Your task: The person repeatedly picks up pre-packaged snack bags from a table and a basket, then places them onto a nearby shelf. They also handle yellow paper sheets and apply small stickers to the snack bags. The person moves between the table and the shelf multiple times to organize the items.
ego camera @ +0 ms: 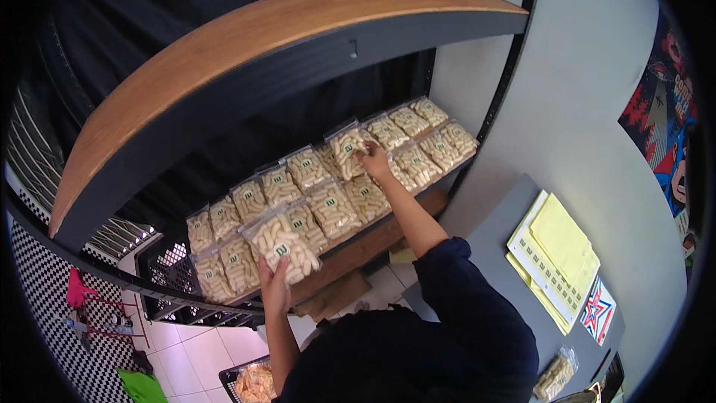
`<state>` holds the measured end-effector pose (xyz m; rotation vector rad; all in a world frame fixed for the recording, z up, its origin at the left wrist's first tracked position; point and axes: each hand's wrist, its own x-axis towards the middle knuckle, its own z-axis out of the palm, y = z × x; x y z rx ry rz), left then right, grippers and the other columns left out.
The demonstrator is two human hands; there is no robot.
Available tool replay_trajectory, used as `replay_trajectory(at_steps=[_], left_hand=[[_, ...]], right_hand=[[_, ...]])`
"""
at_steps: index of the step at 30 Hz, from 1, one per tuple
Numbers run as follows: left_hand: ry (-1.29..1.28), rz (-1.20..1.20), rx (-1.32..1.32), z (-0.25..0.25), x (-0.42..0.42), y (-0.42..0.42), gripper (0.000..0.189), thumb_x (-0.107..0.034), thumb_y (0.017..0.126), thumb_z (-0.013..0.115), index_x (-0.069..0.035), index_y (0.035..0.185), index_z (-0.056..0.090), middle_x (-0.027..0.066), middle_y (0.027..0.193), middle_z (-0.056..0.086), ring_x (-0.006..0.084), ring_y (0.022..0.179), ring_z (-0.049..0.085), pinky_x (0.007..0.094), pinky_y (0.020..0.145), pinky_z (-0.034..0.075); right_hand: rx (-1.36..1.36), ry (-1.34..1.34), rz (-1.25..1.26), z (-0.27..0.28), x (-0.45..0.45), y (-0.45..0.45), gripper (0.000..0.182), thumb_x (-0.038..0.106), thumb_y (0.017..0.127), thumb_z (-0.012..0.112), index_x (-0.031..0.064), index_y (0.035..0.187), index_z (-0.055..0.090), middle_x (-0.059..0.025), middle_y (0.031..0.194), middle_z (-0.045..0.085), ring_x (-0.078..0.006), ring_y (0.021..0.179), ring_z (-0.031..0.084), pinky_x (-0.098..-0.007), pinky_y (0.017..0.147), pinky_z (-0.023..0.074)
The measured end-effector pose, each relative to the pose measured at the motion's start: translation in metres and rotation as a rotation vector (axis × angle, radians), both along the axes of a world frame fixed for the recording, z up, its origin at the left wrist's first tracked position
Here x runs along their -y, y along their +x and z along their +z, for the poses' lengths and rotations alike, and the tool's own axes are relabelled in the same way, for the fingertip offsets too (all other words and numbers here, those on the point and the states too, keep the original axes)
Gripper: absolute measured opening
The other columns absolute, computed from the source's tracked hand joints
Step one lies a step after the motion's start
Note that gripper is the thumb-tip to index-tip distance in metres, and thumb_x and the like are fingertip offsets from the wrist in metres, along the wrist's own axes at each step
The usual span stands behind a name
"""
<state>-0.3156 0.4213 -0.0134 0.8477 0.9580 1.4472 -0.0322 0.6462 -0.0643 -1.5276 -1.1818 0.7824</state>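
My left hand (275,285) grips the lower edge of a clear plastic bag of pale finger-shaped snacks (296,260), tilted in front of the lower row. Further up and to the right, my right hand (373,159) holds a similar bag (344,151) by its right side, over the back row. Both bags bear a green printed mark. Matching bags (331,207) lie side by side in two rows on a wooden shelf (341,238). What lies beneath the two held bags is partly hidden.
A curved wooden upper shelf (302,8) arches over the bags. At right, a grey table (503,235) carries sticker sheets with yellow paper (559,240) and another snack bag (556,375). Below stand a black crate (168,263) and a black basket of orange pieces (254,383).
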Motion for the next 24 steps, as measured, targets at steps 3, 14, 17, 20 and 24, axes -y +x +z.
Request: replay_trajectory(at_steps=[3,14,17,20,24], left_hand=[[-0.014,0.026,0.020,0.000,0.002,-0.006,0.047,0.000,0.083,0.050,-0.003,0.127,0.032,0.0077,0.119,0.047,0.0151,0.106,0.047,0.0280,0.090,0.037],[0.040,0.215,-0.046,-0.001,0.056,-0.009,0.049,-0.008,0.082,0.057,-0.001,0.125,0.032,0.0056,0.111,0.051,0.0113,0.099,0.050,0.0250,0.083,0.043],[0.074,0.287,0.161,0.000,0.083,-0.007,0.041,-0.013,0.088,0.050,-0.002,0.124,0.034,0.0047,0.111,0.051,0.0101,0.098,0.051,0.0251,0.084,0.042],[-0.059,0.367,0.138,0.008,0.109,-0.011,0.045,-0.024,0.091,0.044,-0.003,0.128,0.030,0.0076,0.121,0.045,0.0130,0.108,0.046,0.0264,0.090,0.038],[0.052,0.547,0.133,-0.002,0.134,-0.024,0.045,-0.026,0.091,0.043,-0.004,0.128,0.030,0.0073,0.120,0.045,0.0119,0.107,0.046,0.0260,0.090,0.038]], right_hand=[[0.031,0.031,0.053,-0.036,-0.057,-0.012,0.057,0.032,0.071,0.066,-0.0041,0.112,0.050,-0.0211,0.096,0.059,-0.0278,0.087,0.058,-0.0337,0.078,0.0444],[0.696,0.272,-0.217,-0.047,-0.084,-0.017,0.041,0.041,0.071,0.065,0.0083,0.095,0.062,-0.0079,0.087,0.064,-0.0234,0.077,0.060,-0.0354,0.069,0.0469],[0.336,0.757,-0.086,0.014,-0.067,0.000,0.026,0.017,0.079,0.062,-0.0017,0.098,0.060,-0.0145,0.093,0.062,-0.0222,0.080,0.058,-0.0311,0.074,0.0454],[-0.042,0.832,-0.041,0.078,0.003,-0.065,0.022,0.011,0.085,0.054,-0.0018,0.102,0.056,-0.0129,0.093,0.058,-0.0198,0.080,0.054,-0.0298,0.075,0.0440],[-0.100,0.889,0.178,0.128,0.130,-0.170,0.021,0.010,0.087,0.047,-0.0042,0.101,0.052,-0.0126,0.086,0.054,-0.0218,0.074,0.050,-0.0308,0.070,0.0422]])
